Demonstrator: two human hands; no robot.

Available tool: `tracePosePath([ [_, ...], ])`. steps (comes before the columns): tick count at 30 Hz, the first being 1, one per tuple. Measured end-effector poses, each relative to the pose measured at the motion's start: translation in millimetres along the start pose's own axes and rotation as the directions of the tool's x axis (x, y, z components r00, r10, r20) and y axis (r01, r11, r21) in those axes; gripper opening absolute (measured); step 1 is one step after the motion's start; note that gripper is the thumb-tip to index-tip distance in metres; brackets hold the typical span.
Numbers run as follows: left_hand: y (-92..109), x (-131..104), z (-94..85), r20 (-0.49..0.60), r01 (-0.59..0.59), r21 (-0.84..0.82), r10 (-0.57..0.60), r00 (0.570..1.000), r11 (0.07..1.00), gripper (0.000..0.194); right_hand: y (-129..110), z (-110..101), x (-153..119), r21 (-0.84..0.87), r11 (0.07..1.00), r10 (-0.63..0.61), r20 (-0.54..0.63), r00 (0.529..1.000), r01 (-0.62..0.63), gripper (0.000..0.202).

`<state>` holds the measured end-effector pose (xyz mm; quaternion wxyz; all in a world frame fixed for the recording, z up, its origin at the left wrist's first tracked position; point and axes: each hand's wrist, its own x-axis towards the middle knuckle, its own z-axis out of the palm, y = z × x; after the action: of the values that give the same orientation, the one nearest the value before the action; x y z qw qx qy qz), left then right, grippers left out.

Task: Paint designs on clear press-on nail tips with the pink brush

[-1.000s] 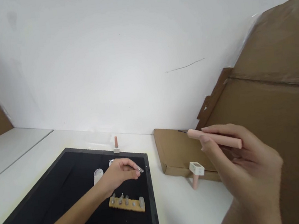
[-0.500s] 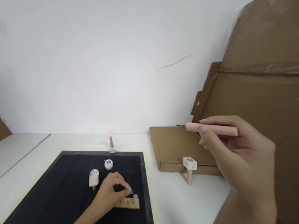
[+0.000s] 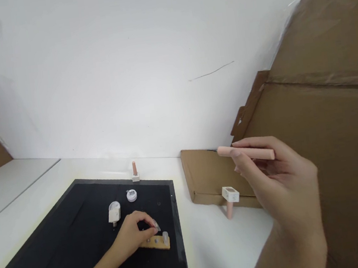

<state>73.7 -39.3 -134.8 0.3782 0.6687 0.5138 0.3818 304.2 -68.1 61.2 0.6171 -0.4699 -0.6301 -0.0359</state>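
Between thumb and fingers, my left hand [image 3: 135, 232] pinches a small clear piece [image 3: 157, 226]. Right below it on the black mat lies a yellow strip [image 3: 157, 242] with small round spots, and a translucent cylinder [image 3: 165, 237] stands at its right end. My right hand [image 3: 278, 173] holds a pink rod-shaped handle [image 3: 245, 152] raised above the cardboard box; its tip is hard to make out. A white container with a squarish front [image 3: 114, 213] and a small round white dish [image 3: 131, 195] sit on the mat.
The black mat [image 3: 63, 237] lies on a white table. Behind it stands a pink-topped bottle [image 3: 134, 171]. Another bottle with a white square base [image 3: 230, 195] is upside down beside a flat cardboard box [image 3: 204, 172]. Large cardboard [image 3: 331, 87] rises at the right; a white wall stands behind.
My right hand has moved slightly left with the pink handle. My left hand stays over the strip, still pinching the clear piece. The whole view has shifted a little.
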Motion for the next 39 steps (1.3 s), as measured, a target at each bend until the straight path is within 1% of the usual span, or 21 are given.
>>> tracePosePath([
  [4, 6.7, 3.6, -8.0, -0.042, -0.013, -0.01, 0.013, 0.999, 1.0, 0.008, 1.0, 5.2, 1.1, -0.015, 1.0, 0.004, 0.026, 1.0, -0.004, 0.003],
  [7, 18.2, 2.2, -21.0, -0.076, -0.039, -0.027, 0.037, 0.996, 0.999, 0.007, -0.3, 12.4, 2.6, -0.013, 1.0, -0.004, 0.07, 0.998, 0.005, 0.005],
  [10, 28.4, -9.2, -33.7, -0.129, -0.065, -0.039, 0.059, 0.99, 0.997, 0.008, -3.4, 22.3, 3.0, 0.008, 1.0, -0.029, 0.132, 0.991, 0.028, 0.007],
  [12, 28.1, -22.5, -34.5, -0.154, -0.063, -0.057, 0.053, 0.987, 0.996, 0.009, -5.9, 29.2, 2.2, 0.018, 0.999, -0.04, 0.166, 0.985, 0.038, 0.007],
  [13, 24.9, -30.0, -31.1, -0.149, -0.055, -0.103, 0.039, 0.988, 0.993, 0.008, -7.3, 32.2, 1.7, 0.024, 0.999, -0.045, 0.182, 0.982, 0.041, 0.007],
  [15, 13.2, -45.2, -17.1, -0.1, -0.028, -0.205, 0.008, 0.995, 0.978, 0.007, -10.1, 37.5, 0.7, 0.039, 0.998, -0.051, 0.213, 0.976, 0.044, 0.007],
  [16, 5.7, -52.1, -7.4, -0.125, -0.008, -0.263, -0.026, 0.992, 0.965, 0.006, -11.3, 39.7, 0.5, 0.049, 0.998, -0.05, 0.228, 0.972, 0.04, 0.007],
  [17, -2.1, -58.3, 3.1, -0.143, 0.02, -0.33, -0.071, 0.987, 0.944, 0.007, -12.3, 42.0, 0.4, 0.061, 0.998, -0.048, 0.244, 0.969, 0.034, 0.006],
  [19, -16.0, -67.7, 23.0, -0.139, 0.115, -0.462, -0.2, 0.97, 0.879, 0.019, -12.9, 47.8, 0.0, 0.091, 0.996, -0.033, 0.278, 0.96, 0.008, 0.005],
  [22, -27.6, -73.8, 42.2, -0.11, 0.17, -0.486, -0.253, 0.961, 0.857, 0.028, -7.1, 64.9, -5.6, 0.147, 0.987, 0.012, 0.356, 0.934, -0.069, 0.003],
  [24, -29.4, -73.7, 47.1, -0.109, 0.169, -0.491, -0.253, 0.961, 0.854, 0.029, 3.2, 83.0, -16.8, 0.182, 0.971, 0.06, 0.449, 0.891, -0.157, 0.005],
  [25, -29.4, -72.9, 48.0, -0.119, 0.157, -0.488, -0.243, 0.963, 0.859, 0.029, 10.4, 93.2, -24.9, 0.192, 0.958, 0.09, 0.508, 0.856, -0.214, 0.005],
  [28, -29.5, -70.0, 48.5, -0.16, 0.101, -0.414, -0.181, 0.97, 0.905, 0.024, 38.1, 121.4, -56.4, 0.177, 0.895, 0.187, 0.685, 0.704, -0.41, 0.014],
  [30, -31.3, -68.5, 49.0, -0.17, 0.074, -0.326, -0.136, 0.976, 0.942, 0.018, 57.5, 132.8, -79.1, 0.126, 0.831, 0.283, 0.742, 0.607, -0.542, 0.025],
  [32, -34.6, -67.5, 50.1, -0.171, 0.057, -0.258, -0.103, 0.98, 0.965, 0.013, 74.2, 136.8, -99.9, 0.075, 0.753, 0.393, 0.745, 0.539, -0.653, 0.03],
  [34, -38.3, -66.8, 51.4, -0.187, 0.037, -0.218, -0.079, 0.979, 0.975, 0.01, 86.4, 135.4, -117.7, 0.028, 0.677, 0.479, 0.741, 0.47, -0.735, 0.032],
  [37, -42.7, -66.2, 52.9, -0.232, 0.002, -0.194, -0.048, 0.972, 0.981, 0.009, 95.9, 129.7, -136.5, -0.042, 0.58, 0.562, 0.744, 0.362, -0.814, 0.032],
  [39, -44.0, -66.3, 53.0, -0.267, -0.021, -0.185, -0.029, 0.963, 0.982, 0.009, 97.4, 127.0, -143.0, -0.081, 0.536, 0.59, 0.748, 0.304, -0.84, 0.032],
])
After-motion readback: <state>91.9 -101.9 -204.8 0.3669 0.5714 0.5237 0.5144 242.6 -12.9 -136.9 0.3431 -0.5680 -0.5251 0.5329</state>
